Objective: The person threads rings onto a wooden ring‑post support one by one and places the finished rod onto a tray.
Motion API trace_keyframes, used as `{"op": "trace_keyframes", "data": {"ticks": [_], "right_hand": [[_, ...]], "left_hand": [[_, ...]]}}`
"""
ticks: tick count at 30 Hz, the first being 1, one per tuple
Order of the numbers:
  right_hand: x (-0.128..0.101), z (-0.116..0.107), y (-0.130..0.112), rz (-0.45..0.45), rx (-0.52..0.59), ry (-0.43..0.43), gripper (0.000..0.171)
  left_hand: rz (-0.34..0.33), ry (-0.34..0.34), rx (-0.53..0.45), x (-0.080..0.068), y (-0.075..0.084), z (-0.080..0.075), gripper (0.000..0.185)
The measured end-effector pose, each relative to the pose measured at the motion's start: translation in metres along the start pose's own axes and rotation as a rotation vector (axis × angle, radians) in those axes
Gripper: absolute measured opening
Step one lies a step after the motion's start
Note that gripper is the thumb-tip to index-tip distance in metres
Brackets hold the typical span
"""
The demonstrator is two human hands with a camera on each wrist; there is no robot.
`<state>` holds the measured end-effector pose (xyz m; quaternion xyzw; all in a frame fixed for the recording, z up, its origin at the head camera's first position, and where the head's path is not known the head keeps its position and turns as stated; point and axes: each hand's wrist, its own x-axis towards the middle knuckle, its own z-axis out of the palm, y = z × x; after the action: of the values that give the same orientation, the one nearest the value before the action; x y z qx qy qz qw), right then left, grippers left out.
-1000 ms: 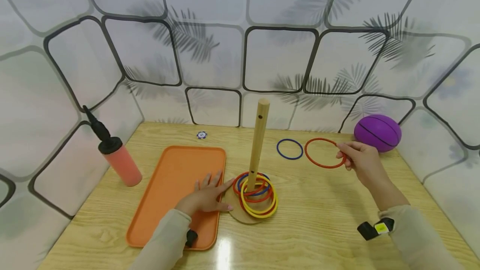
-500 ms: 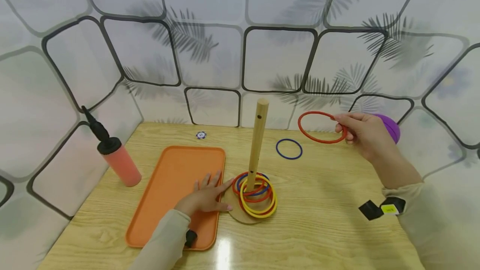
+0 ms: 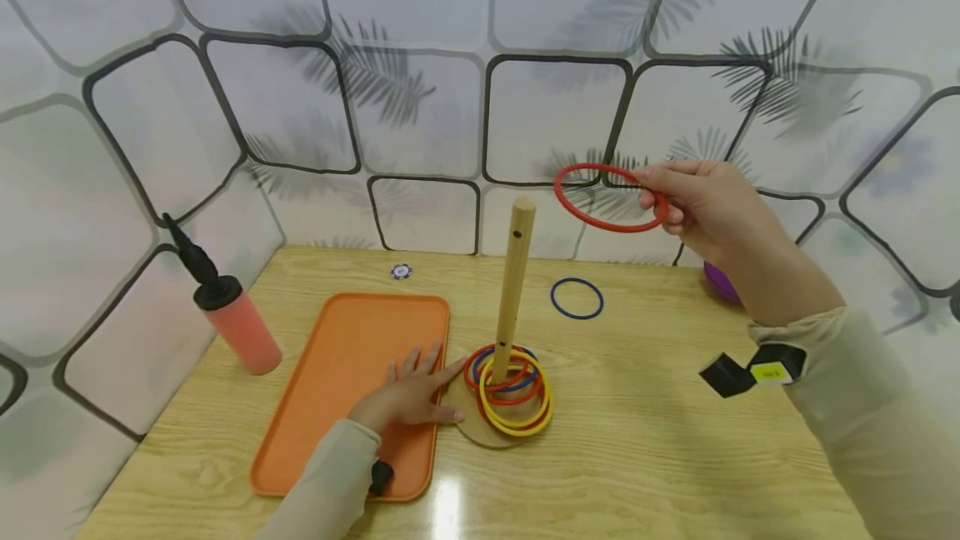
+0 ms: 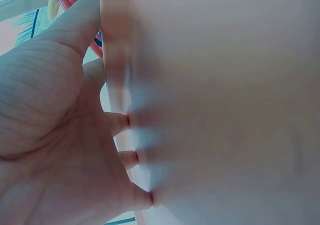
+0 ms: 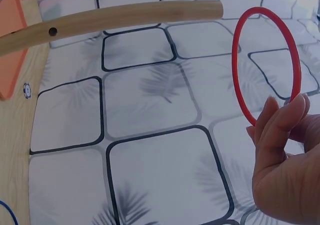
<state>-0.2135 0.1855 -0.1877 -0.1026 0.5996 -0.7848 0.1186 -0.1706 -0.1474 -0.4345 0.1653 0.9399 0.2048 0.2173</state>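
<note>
Red plastic ring (image 3: 611, 197) pinched at its right rim between thumb and fingers of the right hand (image 3: 693, 202), held in the air, up and to the right of the top of the wooden peg (image 3: 514, 277), not yet over it. Ring nearly level in the head view, clear of the peg's tip. In the right wrist view, same red ring (image 5: 267, 65) clamped at its lower edge by the fingertips (image 5: 285, 117), peg (image 5: 110, 20) running across the top of the picture.

Left hand (image 3: 412, 394) flat, fingers straight and spread, palm down on the right edge of the orange tray (image 3: 337, 357), fingertips touching the rim of the peg's round wooden base (image 3: 480, 432). Holding nothing. Left wrist view too close and blurred: only the palm (image 4: 55, 135) against a pale surface.

Stacked round the foot of the peg: red, blue and yellow rings (image 3: 513, 390). Loose blue ring (image 3: 577, 298) lying on the tabletop (image 3: 637, 440) behind and to the right of the peg. Purple ball (image 3: 720, 282) mostly hidden behind the right forearm. Pink hand pump (image 3: 228, 315) with black nozzle standing tilted left of the tray. Small blue-and-white chip (image 3: 401, 271) near the back wall.
</note>
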Motion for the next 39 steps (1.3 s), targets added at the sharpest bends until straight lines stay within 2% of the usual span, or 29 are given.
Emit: {"op": "trace_keyframes", "data": {"ticks": [7,15,21,30,39], "right_hand": [[0.005,0.026,-0.006,0.004,-0.042,-0.087,0.012],[0.012,0.042,0.006,0.013,-0.071,-0.114,0.013],[0.01,0.044,0.022,0.076,-0.096,-0.11,0.017],[0.003,0.037,0.048,0.103,-0.121,-0.128,0.015],[0.0,0.027,0.087,0.152,-0.12,-0.102,0.016]], "left_hand": [[0.008,0.003,-0.001,-0.002,0.002,-0.002,0.077],[0.013,0.005,0.0,-0.003,0.002,-0.001,0.077],[0.009,0.008,0.002,-0.002,0.001,-0.001,0.077],[0.011,0.01,0.002,-0.001,0.0,-0.001,0.078],[0.015,0.006,0.005,-0.001,0.001,-0.001,0.078]]}}
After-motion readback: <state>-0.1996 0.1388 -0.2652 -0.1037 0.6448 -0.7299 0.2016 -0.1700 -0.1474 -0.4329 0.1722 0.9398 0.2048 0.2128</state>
